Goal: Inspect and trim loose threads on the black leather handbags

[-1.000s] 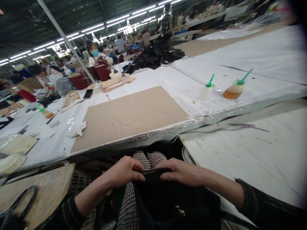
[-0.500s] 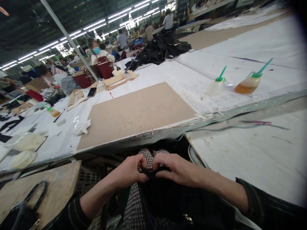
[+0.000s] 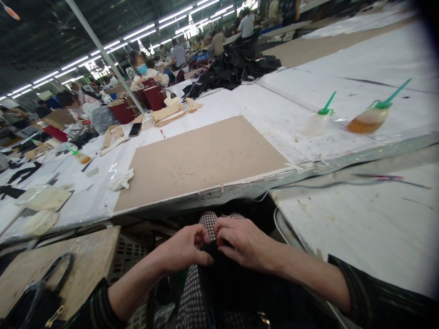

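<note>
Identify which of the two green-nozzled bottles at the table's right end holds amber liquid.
The right-hand bottle: its lower half is filled with amber liquid, while the left-hand bottle beside it looks pale and whitish.

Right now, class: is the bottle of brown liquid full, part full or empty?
Part full. The bottle holds brown liquid only in its lower part; above that the plastic looks clear.
</note>
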A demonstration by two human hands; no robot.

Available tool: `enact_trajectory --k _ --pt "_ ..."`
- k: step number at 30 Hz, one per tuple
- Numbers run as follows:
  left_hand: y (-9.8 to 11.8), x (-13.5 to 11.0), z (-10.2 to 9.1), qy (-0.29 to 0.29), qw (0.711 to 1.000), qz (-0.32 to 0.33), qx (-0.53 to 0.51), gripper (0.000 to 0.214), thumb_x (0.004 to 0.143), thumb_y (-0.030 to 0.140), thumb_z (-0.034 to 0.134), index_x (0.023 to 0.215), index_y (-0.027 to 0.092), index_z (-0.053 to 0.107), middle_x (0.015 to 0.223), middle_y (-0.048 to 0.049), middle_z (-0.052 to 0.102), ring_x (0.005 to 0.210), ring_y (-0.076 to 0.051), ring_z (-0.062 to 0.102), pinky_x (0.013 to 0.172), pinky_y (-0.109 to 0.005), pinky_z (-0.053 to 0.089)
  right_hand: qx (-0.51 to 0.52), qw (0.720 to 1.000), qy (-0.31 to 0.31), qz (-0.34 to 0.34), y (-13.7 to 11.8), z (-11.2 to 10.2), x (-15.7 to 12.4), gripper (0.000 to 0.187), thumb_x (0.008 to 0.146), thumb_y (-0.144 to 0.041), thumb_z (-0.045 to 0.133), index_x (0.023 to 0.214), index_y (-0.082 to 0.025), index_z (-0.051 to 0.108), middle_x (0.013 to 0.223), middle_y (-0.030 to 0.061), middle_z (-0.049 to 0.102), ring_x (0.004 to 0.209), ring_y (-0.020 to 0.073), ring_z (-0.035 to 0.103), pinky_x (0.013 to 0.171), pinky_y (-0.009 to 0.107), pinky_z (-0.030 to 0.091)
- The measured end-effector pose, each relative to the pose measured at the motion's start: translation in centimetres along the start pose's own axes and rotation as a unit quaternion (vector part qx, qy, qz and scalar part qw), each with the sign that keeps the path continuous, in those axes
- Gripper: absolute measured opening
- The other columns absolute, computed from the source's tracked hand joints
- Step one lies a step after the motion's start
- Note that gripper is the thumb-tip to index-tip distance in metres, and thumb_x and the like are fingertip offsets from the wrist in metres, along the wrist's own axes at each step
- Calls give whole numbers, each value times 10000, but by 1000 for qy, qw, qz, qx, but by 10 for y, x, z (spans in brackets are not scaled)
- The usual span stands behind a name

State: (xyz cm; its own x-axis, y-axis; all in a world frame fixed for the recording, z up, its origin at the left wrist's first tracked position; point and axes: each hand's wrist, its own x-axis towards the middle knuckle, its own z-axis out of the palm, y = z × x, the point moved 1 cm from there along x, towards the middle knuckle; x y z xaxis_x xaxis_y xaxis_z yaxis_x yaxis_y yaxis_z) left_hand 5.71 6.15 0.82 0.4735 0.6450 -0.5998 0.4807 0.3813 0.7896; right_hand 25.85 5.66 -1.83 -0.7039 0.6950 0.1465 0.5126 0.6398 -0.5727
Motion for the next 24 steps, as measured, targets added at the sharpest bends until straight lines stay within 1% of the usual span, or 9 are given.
enact_trajectory --k 5,10,13,18,21,24 --pt "-6 4 2 6 1000 2 -2 308 615 92 694 856 156 513 712 56 543 627 -83 444 563 -215 310 58 998 20 -5 4 6 2 53 770 -122 609 758 -172 622 928 22 650 784 156 595 689 253 424" --pt "-6 7 5 9 1000 3 -10 250 632 108 664 820 155 506 688 52 542 602 -81 443 549 -213 299 117 992 36 8 7 5 -1 72 715 -103 634 713 -172 612 897 17 667 755 149 595 675 237 420" --pt "-3 7 6 8 1000 7 -3 243 634 112 658 823 154 510 685 48 543 597 -83 438 543 -213 293 126 990 44 42 8 3 -2 72 709 -102 638 719 -173 628 856 23 678 751 157 597 689 240 421" --pt "2 5 8 0 999 29 13 235 649 92 617 876 140 579 719 34 557 639 -98 464 573 -217 318 137 981 17 133 8 3 -2 13 717 -170 661 718 -182 664 695 2 660 645 147 568 618 232 390" --pt "1 4 8 -4 999 30 25 216 680 102 606 892 133 626 719 29 557 646 -102 457 586 -222 323 158 976 15 148 7 4 -2 7 713 -177 660 711 -184 660 664 -10 647 619 139 553 591 228 368" --pt "-1 6 7 10 999 28 30 155 713 180 668 858 129 647 697 30 549 635 -104 445 596 -227 328 185 970 26 156 8 5 -3 45 703 -153 661 724 -185 636 655 -27 618 621 131 537 577 223 353"
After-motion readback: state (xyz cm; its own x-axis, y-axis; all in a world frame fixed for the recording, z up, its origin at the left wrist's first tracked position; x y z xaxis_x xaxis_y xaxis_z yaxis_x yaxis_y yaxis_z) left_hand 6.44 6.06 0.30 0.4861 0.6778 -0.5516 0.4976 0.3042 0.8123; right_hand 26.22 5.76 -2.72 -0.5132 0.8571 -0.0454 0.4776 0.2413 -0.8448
